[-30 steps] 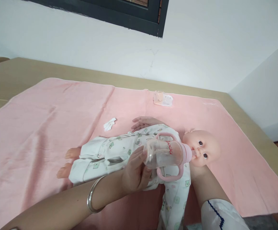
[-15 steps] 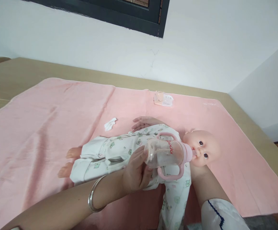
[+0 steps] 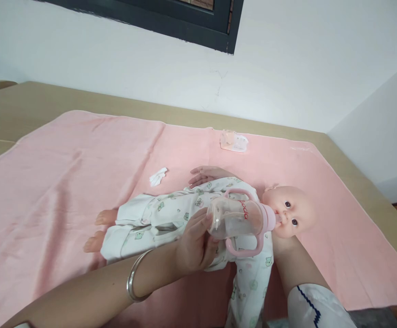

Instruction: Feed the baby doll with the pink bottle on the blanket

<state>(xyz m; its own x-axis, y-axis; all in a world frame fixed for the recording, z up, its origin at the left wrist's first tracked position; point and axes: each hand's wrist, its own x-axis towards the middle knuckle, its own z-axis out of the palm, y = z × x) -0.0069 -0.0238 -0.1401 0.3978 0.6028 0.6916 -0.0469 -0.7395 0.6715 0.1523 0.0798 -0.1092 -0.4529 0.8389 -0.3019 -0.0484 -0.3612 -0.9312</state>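
Note:
A baby doll in white clothes with a small green print lies on its back, head to the right. My left hand is closed around the base of a clear feeding bottle with pink handles and a pink collar. The bottle lies nearly level above the doll's chest, its teat at the doll's mouth. Passing under the doll's neck, my right arm comes out on the far side. There my right hand rests along the doll's sleeve with fingers stretched out, its palm partly hidden.
A pink blanket covers most of the wooden table. Beyond the doll lie a crumpled white tissue and a small clear and white packet. A white wall with a dark window frame stands behind the table.

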